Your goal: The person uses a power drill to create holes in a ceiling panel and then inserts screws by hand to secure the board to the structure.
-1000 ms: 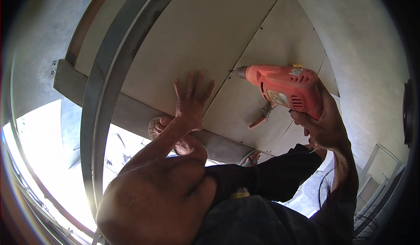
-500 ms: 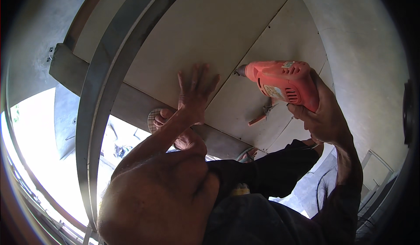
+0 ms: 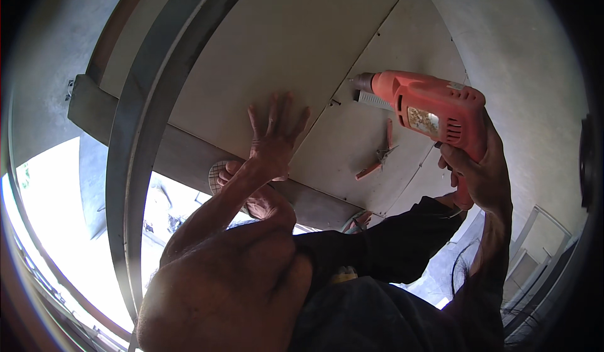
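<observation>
My right hand point(image 3: 487, 176) is closed round the handle of a red power drill point(image 3: 431, 105). The drill's dark chuck points left, held above the seam between two boards. A small dark screw point(image 3: 335, 103) sticks up at that seam, left of the chuck and apart from it. My left hand point(image 3: 275, 141) lies flat with fingers spread on the large grey board point(image 3: 270, 50). Pliers with orange-red handles point(image 3: 379, 156) lie spread on the boards below the drill. A pale ridged piece point(image 3: 375, 100) shows partly from beneath the drill's front.
A curved dark metal beam point(image 3: 141, 106) stands along the left. A flat grey crosspiece point(image 3: 189, 154) runs along the boards' near edge, under my sandaled foot point(image 3: 223, 174). Bright gaps open below it. A pale wall point(image 3: 522, 88) rises at the right, with a light metal frame point(image 3: 535, 232) near it.
The drill has lifted off the seam and moved right, leaving the screw standing there. The pliers and the ridged piece show more now. My left hand has stayed on the board.
</observation>
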`<state>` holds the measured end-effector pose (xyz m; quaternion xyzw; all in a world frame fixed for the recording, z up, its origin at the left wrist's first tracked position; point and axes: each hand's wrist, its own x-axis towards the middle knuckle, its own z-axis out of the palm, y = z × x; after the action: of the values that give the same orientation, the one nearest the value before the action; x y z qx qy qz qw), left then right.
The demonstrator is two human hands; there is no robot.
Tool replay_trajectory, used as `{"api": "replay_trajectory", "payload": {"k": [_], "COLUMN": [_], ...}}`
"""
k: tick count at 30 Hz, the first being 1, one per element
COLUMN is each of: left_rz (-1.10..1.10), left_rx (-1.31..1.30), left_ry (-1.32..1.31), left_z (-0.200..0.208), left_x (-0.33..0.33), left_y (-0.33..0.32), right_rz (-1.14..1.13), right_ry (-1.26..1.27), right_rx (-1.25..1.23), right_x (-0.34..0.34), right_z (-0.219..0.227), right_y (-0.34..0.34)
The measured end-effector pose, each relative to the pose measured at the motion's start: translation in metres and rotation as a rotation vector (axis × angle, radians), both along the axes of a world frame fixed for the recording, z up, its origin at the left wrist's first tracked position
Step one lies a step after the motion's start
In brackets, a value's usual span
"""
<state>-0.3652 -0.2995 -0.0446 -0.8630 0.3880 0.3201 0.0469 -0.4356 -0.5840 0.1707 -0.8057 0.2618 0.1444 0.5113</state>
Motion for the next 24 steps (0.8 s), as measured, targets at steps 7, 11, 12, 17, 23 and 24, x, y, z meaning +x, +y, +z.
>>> {"api": "replay_trajectory", "payload": {"k": [7, 11, 12, 17, 23, 24], "left_rz": [0.079, 0.155, 0.152, 0.086, 0.019, 0.001], "left_rx": [-0.134, -0.331, -0.33, -0.846, -1.043, -1.084], "left_ry": [-0.061, -0.292, -0.296, -0.015, -0.065, -0.094], "left_z": [-0.007, -0.005, -0.009, -0.053, -0.107, -0.116], "left_x": [-0.003, 0.009, 0.016, 0.044, 0.049, 0.05], "left_y": [0.001, -0.013, -0.017, -0.051, -0.061, -0.066], "right_rz": [-0.121, -0.137, -0.15, -0.219, -0.274, -0.296], "right_ry": [-0.057, -0.082, -0.064, -0.099, -0.054, -0.028], "right_rx": [0.06, 0.096, 0.11, 0.126, 0.118, 0.112], "right_x": [-0.02, -0.024, -0.025, -0.028, -0.021, -0.022], "right_z": [-0.014, -0.016, -0.017, -0.016, -0.013, -0.01], "right_y": [-0.001, -0.002, -0.001, 0.007, 0.02, 0.019]}}
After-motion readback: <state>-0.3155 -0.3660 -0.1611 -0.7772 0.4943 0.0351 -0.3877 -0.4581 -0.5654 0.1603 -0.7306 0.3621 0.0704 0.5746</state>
